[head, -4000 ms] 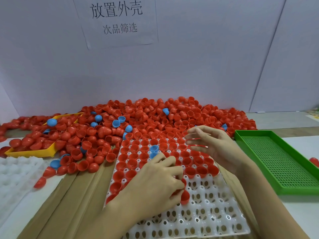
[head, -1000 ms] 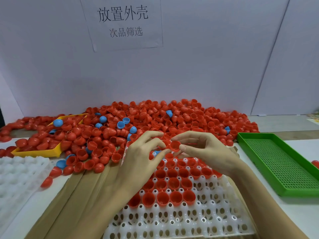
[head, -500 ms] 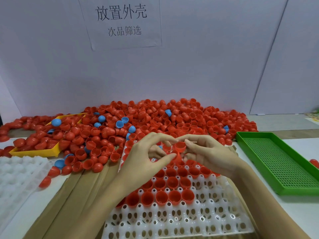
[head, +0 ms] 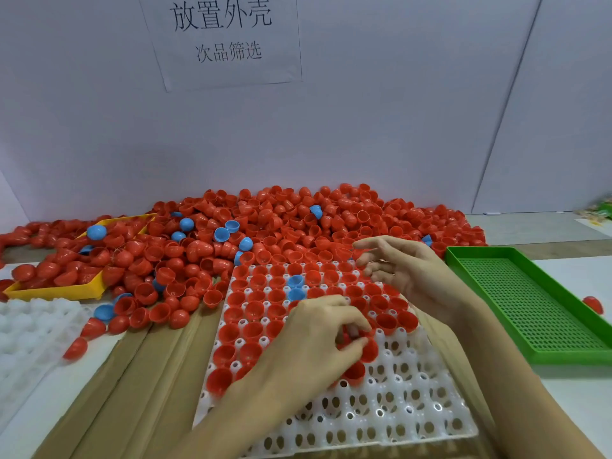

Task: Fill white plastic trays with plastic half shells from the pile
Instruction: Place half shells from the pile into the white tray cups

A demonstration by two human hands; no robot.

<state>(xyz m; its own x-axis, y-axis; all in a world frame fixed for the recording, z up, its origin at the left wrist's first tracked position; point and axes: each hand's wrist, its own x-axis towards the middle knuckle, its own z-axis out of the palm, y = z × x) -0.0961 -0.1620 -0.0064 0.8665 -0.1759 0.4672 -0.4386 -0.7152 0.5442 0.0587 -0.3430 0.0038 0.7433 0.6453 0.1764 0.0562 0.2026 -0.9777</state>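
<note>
Moved: your left hand (head: 318,339) is now down at the fill front, pinching a shell (head: 367,351).
Right hand (head: 402,270): fingers spread, reaching at pile (head: 298,220).
Tray (head: 397,422): you are leaving near rows unfilled.

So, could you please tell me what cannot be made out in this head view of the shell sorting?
- Tray cells under the left hand: hidden by it, so whether they are filled is unclear.
- White tray near edge: cut off by the bottom of the frame.
- Yellow tray contents: buried under red shells.
- Second white tray: cut off by the left edge.
- Right hand fingertips: blurred, any grip uncertain.
</note>
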